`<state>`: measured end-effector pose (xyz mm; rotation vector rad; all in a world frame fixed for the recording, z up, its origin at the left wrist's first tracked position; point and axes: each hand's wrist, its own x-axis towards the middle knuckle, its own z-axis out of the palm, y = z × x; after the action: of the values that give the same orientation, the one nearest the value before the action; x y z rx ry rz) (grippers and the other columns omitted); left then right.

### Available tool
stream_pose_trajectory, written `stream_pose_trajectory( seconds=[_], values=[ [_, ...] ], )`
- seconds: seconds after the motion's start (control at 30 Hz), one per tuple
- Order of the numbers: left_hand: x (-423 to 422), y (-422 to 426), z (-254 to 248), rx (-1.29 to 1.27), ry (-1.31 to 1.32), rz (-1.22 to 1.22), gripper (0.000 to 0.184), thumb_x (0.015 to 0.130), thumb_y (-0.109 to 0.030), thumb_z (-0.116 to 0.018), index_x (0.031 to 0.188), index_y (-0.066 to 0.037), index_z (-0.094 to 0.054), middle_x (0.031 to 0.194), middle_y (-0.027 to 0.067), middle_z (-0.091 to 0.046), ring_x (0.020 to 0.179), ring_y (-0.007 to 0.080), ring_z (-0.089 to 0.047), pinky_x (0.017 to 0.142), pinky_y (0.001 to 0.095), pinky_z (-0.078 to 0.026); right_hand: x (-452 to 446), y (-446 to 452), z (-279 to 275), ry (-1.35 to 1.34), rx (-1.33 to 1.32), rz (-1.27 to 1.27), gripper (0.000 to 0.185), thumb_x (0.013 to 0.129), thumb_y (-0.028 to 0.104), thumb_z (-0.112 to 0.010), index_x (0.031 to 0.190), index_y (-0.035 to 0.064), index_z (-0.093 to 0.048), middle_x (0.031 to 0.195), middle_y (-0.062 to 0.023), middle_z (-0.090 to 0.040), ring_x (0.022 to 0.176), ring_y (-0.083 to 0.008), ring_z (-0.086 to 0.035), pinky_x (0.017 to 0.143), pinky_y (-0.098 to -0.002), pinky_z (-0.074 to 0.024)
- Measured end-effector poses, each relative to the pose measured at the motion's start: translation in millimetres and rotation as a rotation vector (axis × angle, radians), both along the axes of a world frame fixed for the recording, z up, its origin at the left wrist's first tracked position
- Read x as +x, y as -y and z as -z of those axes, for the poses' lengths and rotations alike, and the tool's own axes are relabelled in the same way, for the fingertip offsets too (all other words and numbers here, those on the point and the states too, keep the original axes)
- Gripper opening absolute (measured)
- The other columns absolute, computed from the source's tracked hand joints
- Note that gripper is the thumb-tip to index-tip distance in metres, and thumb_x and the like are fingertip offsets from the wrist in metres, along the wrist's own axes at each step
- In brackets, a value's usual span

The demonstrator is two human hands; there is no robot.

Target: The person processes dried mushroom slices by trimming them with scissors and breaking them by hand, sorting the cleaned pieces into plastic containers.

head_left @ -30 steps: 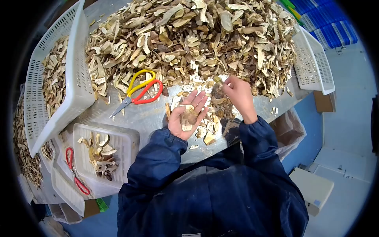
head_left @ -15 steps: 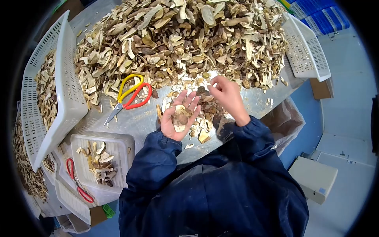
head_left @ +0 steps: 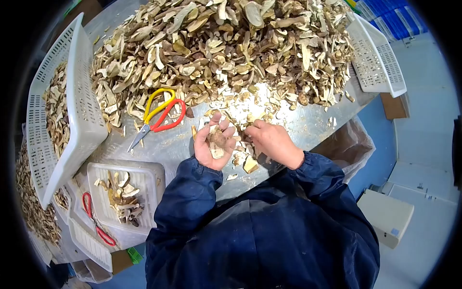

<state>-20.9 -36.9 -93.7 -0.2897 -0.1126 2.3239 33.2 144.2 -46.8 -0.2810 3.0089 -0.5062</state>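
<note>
In my left hand (head_left: 211,148), palm up with the fingers curled, lie some dried mushroom slices (head_left: 217,140), brown and cream. My right hand (head_left: 275,143) is just to its right, low over the loose pieces on the metal table, its fingers bent together; whatever is at the fingertips is hidden. Small mushroom pieces (head_left: 250,164) lie below and between the hands. Beyond them rises a big heap of dried mushroom slices (head_left: 231,53). Scissors with one yellow and one red handle (head_left: 166,115) rest left of my left hand, at the heap's edge.
A white slotted basket (head_left: 86,120) holding slices leans at the left. Below it is a clear plastic tray (head_left: 156,192) with a few slices, beside red-handled scissors (head_left: 91,216). Another white basket (head_left: 373,58) stands far right, above a lined bin (head_left: 358,154) at the table edge.
My right hand has come down and toward me, from near the heap to the loose pieces beside my left hand. The left hand's fingers have curled further around the slices.
</note>
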Motion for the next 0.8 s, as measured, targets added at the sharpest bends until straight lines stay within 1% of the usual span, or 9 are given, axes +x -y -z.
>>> stream_pose_trajectory(
  seconds=[0.03, 0.13, 0.23, 0.3, 0.4, 0.5, 0.57, 0.63, 0.8],
  values=[
    [-0.4, -0.2, 0.1, 0.002, -0.013, 0.007, 0.038, 0.082, -0.02, -0.059, 0.119, -0.011, -0.052, 0.091, 0.0018, -0.046, 0.079, 0.0145, -0.044, 0.061, 0.0264, -0.038, -0.5, -0.9, -1.2, 0.006, 0.012, 0.018, 0.018, 0.077, 0.012, -0.062, 0.094, 0.0126, -0.064, 0.084, -0.0068, -0.059, 0.068, -0.0271, -0.063, 0.059, -0.0374, -0.0511],
    [0.1, -0.2, 6.1, 0.05, -0.105, 0.042, 0.041, 0.083, -0.025, -0.061, 0.121, -0.013, -0.051, 0.093, 0.0026, -0.047, 0.078, 0.0153, -0.044, 0.061, 0.0274, -0.039, -3.6, -10.4, -8.6, 0.029, -0.222, 0.009, 0.017, 0.079, 0.013, -0.063, 0.095, 0.0092, -0.065, 0.085, -0.0076, -0.061, 0.069, -0.0286, -0.062, 0.061, -0.0382, -0.051],
    [2.8, 0.0, 11.1, 0.084, -0.171, 0.083, 0.044, 0.083, -0.026, -0.062, 0.124, -0.013, -0.051, 0.094, 0.0032, -0.047, 0.079, 0.0154, -0.044, 0.062, 0.0279, -0.04, -3.9, -37.8, -6.1, -0.164, -0.22, 0.379, 0.017, 0.082, 0.016, -0.064, 0.095, 0.0059, -0.064, 0.084, -0.011, -0.062, 0.072, -0.0291, -0.063, 0.064, -0.037, -0.0503],
    [3.2, -0.4, 7.2, 0.074, -0.187, 0.106, 0.042, 0.084, -0.025, -0.061, 0.124, -0.013, -0.051, 0.094, 0.003, -0.047, 0.08, 0.0145, -0.045, 0.062, 0.0264, -0.039, -6.8, -68.8, -7.6, -0.26, -0.155, 0.582, 0.019, 0.082, 0.018, -0.063, 0.095, 0.0038, -0.062, 0.089, -0.0122, -0.061, 0.08, -0.0325, -0.061, 0.066, -0.04, -0.0487],
    [3.3, -1.7, 7.9, 0.048, -0.187, 0.119, 0.044, 0.083, -0.025, -0.061, 0.124, -0.013, -0.051, 0.095, 0.0028, -0.046, 0.081, 0.0146, -0.044, 0.064, 0.0275, -0.04, -13.8, -90.4, 0.0, -0.314, 0.073, 0.716, 0.023, 0.081, 0.017, -0.065, 0.099, 0.0027, -0.061, 0.092, -0.0142, -0.06, 0.08, -0.0337, -0.06, 0.068, -0.0409, -0.0484],
    [2.5, -2.2, 9.1, 0.033, -0.206, 0.124, 0.044, 0.083, -0.025, -0.061, 0.124, -0.014, -0.051, 0.095, 0.0026, -0.046, 0.082, 0.0146, -0.044, 0.065, 0.0279, -0.041, -13.9, -79.4, 7.1, -0.234, 0.017, 0.603, 0.025, 0.08, 0.016, -0.065, 0.102, 0.0042, -0.06, 0.092, -0.0143, -0.059, 0.08, -0.0344, -0.059, 0.068, -0.0416, -0.0478],
    [2.4, -1.6, 9.2, 0.027, -0.211, 0.122, 0.044, 0.083, -0.025, -0.061, 0.124, -0.014, -0.051, 0.095, 0.0025, -0.046, 0.082, 0.0146, -0.044, 0.066, 0.028, -0.041, -11.8, -75.4, 12.1, -0.131, -0.141, 0.505, 0.02, 0.08, 0.015, -0.063, 0.097, 0.0039, -0.062, 0.087, -0.0147, -0.057, 0.075, -0.0327, -0.058, 0.065, -0.0405, -0.0467],
    [2.0, -1.5, 8.4, 0.022, -0.201, 0.126, 0.043, 0.083, -0.025, -0.06, 0.124, -0.014, -0.051, 0.095, 0.0024, -0.046, 0.083, 0.0146, -0.044, 0.066, 0.028, -0.041, -9.4, -68.4, 4.3, -0.142, -0.351, 0.494, 0.018, 0.079, 0.013, -0.063, 0.093, 0.0018, -0.063, 0.082, -0.0143, -0.059, 0.07, -0.0306, -0.058, 0.063, -0.038, -0.0462],
    [1.5, -2.3, 7.8, 0.03, -0.205, 0.129, 0.042, 0.084, -0.025, -0.059, 0.124, -0.014, -0.051, 0.095, 0.0024, -0.045, 0.082, 0.0145, -0.044, 0.066, 0.0276, -0.041, -6.8, -70.4, -11.0, 0.015, -0.449, 0.506, 0.018, 0.079, 0.016, -0.063, 0.09, 0.0021, -0.065, 0.076, -0.0134, -0.062, 0.069, -0.0284, -0.059, 0.063, -0.0351, -0.0466]
  ],
)
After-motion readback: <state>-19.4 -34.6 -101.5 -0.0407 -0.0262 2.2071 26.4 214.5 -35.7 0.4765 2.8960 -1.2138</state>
